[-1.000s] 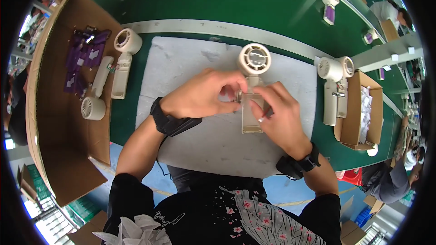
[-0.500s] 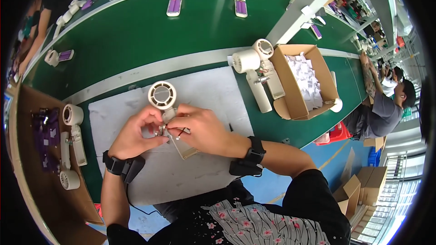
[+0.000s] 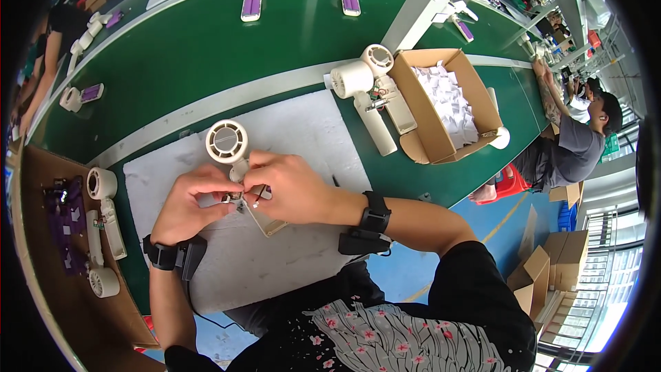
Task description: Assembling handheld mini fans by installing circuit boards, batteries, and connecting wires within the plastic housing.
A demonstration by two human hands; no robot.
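Observation:
An opened cream handheld fan (image 3: pixel 226 142) lies on a grey foam mat (image 3: pixel 303 262), its round grille head pointing away from me. Its handle shell (image 3: pixel 267 226) is partly covered by my hands. With thumb and fingers closed, my left hand (image 3: pixel 189 203) holds a small circuit board (image 3: pixel 235 198) beside the handle. My right hand (image 3: pixel 292 189) pinches a thin dark wire (image 3: pixel 261 194) close to that board, and a small white connector (image 3: pixel 255 204) shows below its fingers. The fingertips hide exactly where wire and board meet.
A cardboard box of white paper pieces (image 3: pixel 447 100) stands at right, beside another opened fan (image 3: pixel 352 80). At left, a large carton (image 3: pixel 38 234) holds fan parts and purple pieces. Fans with purple battery packs (image 3: pixel 252 7) lie on the green bench (image 3: pixel 179 48). A person (image 3: pixel 582 141) sits far right.
The whole view has shifted, so the bench and hands appear slightly further left and higher. Both hands stay at the fan's handle, with the right fingers curled closer in around the wire.

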